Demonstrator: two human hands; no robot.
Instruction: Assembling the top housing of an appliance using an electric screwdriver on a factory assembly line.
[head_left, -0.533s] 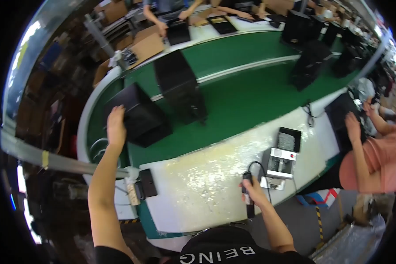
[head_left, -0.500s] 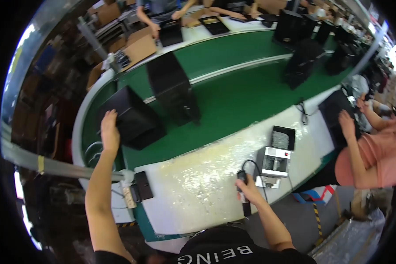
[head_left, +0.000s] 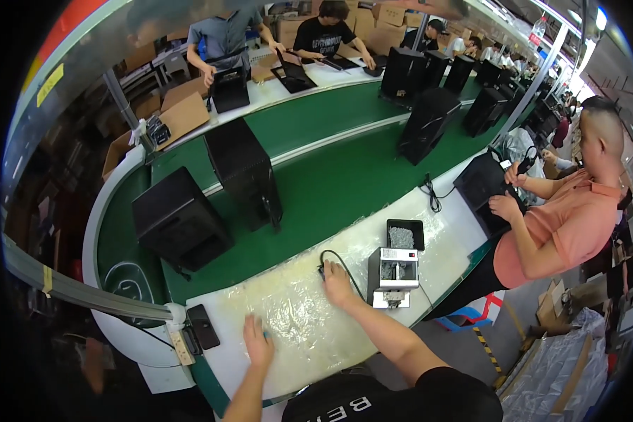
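My left hand (head_left: 258, 343) is over the near part of the plastic-covered white worktop (head_left: 288, 309), fingers stretched out and nothing in them. On the right, my right hand (head_left: 337, 285) is closed around a dark corded electric screwdriver (head_left: 321, 269), low over the worktop. Most of the tool is hidden under the hand; its black cord (head_left: 335, 254) loops away to the right. Beside that hand stands a small grey-and-black screw feeder (head_left: 394, 274). Behind the feeder sits a black tray (head_left: 405, 232) of small grey screws.
On the green conveyor (head_left: 316, 190) stand black box-shaped cases (head_left: 179, 218), a taller one (head_left: 243, 172) beside them. A phone (head_left: 202, 326) and a power strip (head_left: 181, 346) lie at the left edge. A co-worker in an orange shirt (head_left: 563, 232) handles a black case (head_left: 487, 193) at right.
My left hand has left the black case at the far left and come back over the worktop. My right hand has turned and lowered the screwdriver. The view has shifted.
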